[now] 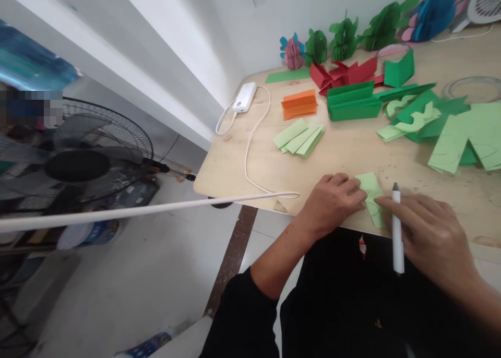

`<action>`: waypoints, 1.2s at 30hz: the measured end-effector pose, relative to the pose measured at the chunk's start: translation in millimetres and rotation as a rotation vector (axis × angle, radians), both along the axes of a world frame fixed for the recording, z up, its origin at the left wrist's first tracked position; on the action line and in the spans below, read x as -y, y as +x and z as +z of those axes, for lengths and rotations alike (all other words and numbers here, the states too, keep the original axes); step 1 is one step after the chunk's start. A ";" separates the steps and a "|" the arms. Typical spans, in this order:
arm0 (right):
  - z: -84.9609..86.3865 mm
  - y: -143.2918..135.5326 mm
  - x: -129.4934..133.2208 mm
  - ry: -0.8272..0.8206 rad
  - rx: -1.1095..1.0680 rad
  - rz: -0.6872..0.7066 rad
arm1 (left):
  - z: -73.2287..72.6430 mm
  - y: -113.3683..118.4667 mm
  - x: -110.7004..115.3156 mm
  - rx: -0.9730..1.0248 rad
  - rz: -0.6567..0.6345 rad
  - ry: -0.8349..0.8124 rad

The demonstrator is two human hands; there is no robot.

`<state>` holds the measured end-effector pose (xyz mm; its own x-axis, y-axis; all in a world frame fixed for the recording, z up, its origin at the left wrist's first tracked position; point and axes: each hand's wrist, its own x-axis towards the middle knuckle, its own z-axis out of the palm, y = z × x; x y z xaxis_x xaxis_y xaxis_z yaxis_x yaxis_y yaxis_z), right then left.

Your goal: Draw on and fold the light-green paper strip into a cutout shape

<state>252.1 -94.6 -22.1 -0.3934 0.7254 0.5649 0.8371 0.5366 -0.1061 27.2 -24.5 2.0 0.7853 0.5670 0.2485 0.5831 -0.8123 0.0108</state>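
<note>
A light green paper strip [371, 193] with faint drawn lines lies at the table's front edge between my hands. My left hand [334, 199] is closed, its fingertips on the left side of the strip. My right hand [430, 233] holds a white pen [396, 233] with a grey tip pointing away from me, and its index finger touches the strip's right side. The other fingers of that hand are curled and slightly blurred. Beyond my left hand lies a small fan of light green folded strips [300, 138].
Folded orange paper [299, 105], green paper [354, 105] and red paper [348, 75] lie farther back. Paper flowers [344, 38] stand by the wall. A white power bank [245, 97] trails a cable [247, 157] across the left side. A floor fan [78, 162] stands left.
</note>
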 end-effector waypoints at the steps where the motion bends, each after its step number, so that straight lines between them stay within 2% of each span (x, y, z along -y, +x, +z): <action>1: 0.1 -0.1 0.0 0.004 0.002 0.000 | 0.4 0.2 -1.7 -0.008 -0.009 0.009; 9: 3.1 -1.3 1.6 -0.010 0.026 0.002 | 1.2 3.9 -10.1 -0.039 -0.071 0.051; 23: 8.0 -7.1 -1.3 0.096 0.051 -0.026 | -0.3 5.1 -27.2 -0.040 -0.174 0.096; 28: 5.7 -6.7 -0.9 0.083 0.056 -0.048 | -3.1 4.4 -23.6 -0.016 -0.140 0.073; 36: 7.5 -7.4 -0.8 0.083 0.045 -0.033 | -11.3 8.0 -4.0 0.107 0.011 0.035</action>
